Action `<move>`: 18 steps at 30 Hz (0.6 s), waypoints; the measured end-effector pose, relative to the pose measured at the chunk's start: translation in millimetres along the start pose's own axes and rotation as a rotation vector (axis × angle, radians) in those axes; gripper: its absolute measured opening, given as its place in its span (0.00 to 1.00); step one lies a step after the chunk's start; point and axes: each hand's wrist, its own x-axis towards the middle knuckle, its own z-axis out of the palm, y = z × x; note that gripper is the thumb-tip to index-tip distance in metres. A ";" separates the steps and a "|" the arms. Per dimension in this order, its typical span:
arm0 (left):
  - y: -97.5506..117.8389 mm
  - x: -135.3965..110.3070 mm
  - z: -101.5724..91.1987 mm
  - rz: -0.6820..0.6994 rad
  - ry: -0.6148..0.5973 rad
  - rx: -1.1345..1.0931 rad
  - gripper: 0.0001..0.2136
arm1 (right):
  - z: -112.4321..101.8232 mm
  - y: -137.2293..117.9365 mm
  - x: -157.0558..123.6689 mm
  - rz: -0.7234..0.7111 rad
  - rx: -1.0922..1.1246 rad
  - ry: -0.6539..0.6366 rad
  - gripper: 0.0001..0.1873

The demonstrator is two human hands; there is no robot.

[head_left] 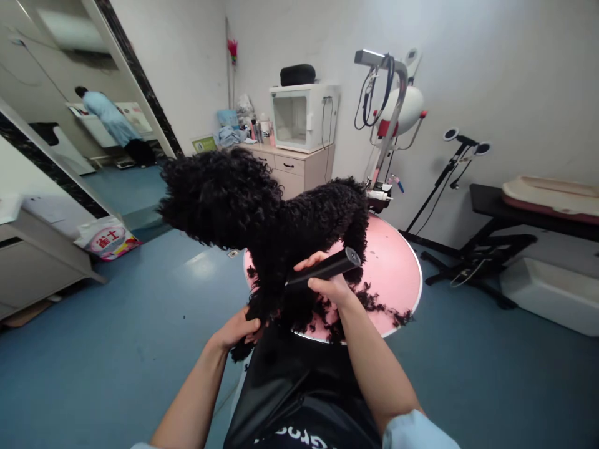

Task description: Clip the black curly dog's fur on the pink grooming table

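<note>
A curly black dog stands on a round pink grooming table, its head turned to the left. My left hand is closed around one of its front legs near the paw. In my right hand is a black hair clipper, held slantwise with its far end against the dog's chest and upper leg. The clipper's blade is hidden in the dark fur. Loose tufts of black hair lie on the tabletop beside my right wrist.
A chrome arm with cables rises behind the table. At the back, a white cabinet stands on a drawer unit. A lamp stand and black table are at right; a mirror at left reflects a person.
</note>
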 end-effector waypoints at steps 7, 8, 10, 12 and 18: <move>-1.3 2.7 3.6 0.017 -0.005 -0.019 0.28 | -0.8 27.2 -23.0 -0.020 0.080 0.327 0.17; -0.8 3.3 4.5 0.019 -0.008 0.002 0.28 | 2.0 26.0 -22.9 -0.066 0.132 0.448 0.15; 0.0 4.7 6.5 0.020 -0.014 0.034 0.28 | 9.7 22.5 -21.1 -0.110 0.185 0.592 0.13; 0.1 6.1 8.9 0.031 0.010 0.043 0.28 | 18.0 21.3 -20.2 -0.111 0.174 0.606 0.12; 2.0 9.7 16.8 0.086 0.023 0.091 0.30 | 29.0 29.8 -28.3 -0.049 0.212 0.595 0.14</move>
